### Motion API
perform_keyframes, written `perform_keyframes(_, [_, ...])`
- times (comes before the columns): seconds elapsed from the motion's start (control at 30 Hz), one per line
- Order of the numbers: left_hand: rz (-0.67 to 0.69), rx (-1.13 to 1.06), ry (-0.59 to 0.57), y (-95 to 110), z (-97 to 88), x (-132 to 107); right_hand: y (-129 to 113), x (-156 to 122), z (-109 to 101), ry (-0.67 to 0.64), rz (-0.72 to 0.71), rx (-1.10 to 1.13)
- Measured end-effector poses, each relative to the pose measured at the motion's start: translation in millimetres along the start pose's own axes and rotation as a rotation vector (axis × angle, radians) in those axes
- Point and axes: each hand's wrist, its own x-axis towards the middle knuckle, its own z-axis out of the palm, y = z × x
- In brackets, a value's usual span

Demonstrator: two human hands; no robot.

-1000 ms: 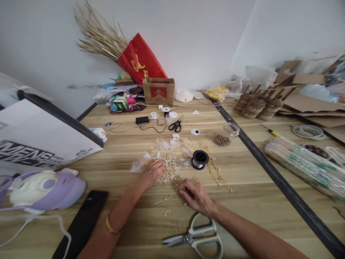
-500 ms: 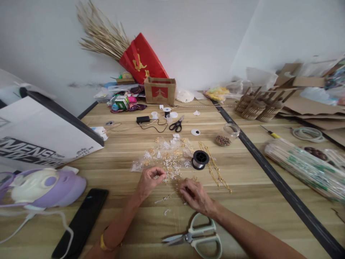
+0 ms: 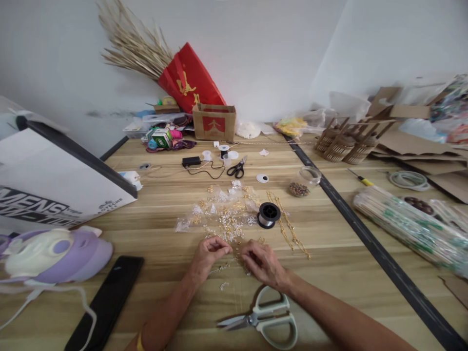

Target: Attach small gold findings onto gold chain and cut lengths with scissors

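Looking down from my head camera, I have both hands low over the table (image 3: 197, 317), close together but apart, just on my side of the loose beads (image 3: 230, 225). My left hand (image 3: 213, 254) has its fingers curled, with thumb and forefinger tips brought close; whether they grip a bead is too small to tell. My right hand (image 3: 263, 262) is curled too, fingertips down by the end of a thin beaded strand (image 3: 222, 267); I cannot tell if they pinch it. The strand lies on the wood, slanting between my hands, partly behind my left thumb. A short silvery piece (image 3: 224, 286) lies nearer me.

The beads, clear and gold, spread in a patch beyond my fingers, among small plastic bags (image 3: 183, 224). Right of them stands a black spool (image 3: 269, 215), and just beside it lies a gold chain (image 3: 287, 226). Pale-handled shears (image 3: 261, 319) lie in front of me, near my right forearm, blades pointing left. Left of my left forearm is a black phone (image 3: 104, 302), with a white box (image 3: 58, 170) farther off. Farther back are black scissors (image 3: 237, 168), a clear jar (image 3: 319, 176) and a carton (image 3: 214, 126) beside a red bag (image 3: 193, 80).
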Motion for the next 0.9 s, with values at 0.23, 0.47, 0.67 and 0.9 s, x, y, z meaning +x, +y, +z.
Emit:
perform_keyframes(0.23, [-0.032,-0.046,-0.072,0,11.4,-4,0,-1,0,0.034,-0.002,0.003])
perform_keyframes(0.47, [-0.027,-0.055,-0.090,1,19.2,-6,0,0,0,0.013,-0.004,0.037])
perform_keyframes(0.67, [0.084,0.016,-0.093,1,19.2,-9,-4,3,-2,0.003,-0.026,0.066])
perform_keyframes(0.9, [0.169,0.134,-0.005,-3,20.3,-13,-2,1,0,-0.008,-0.031,0.048])
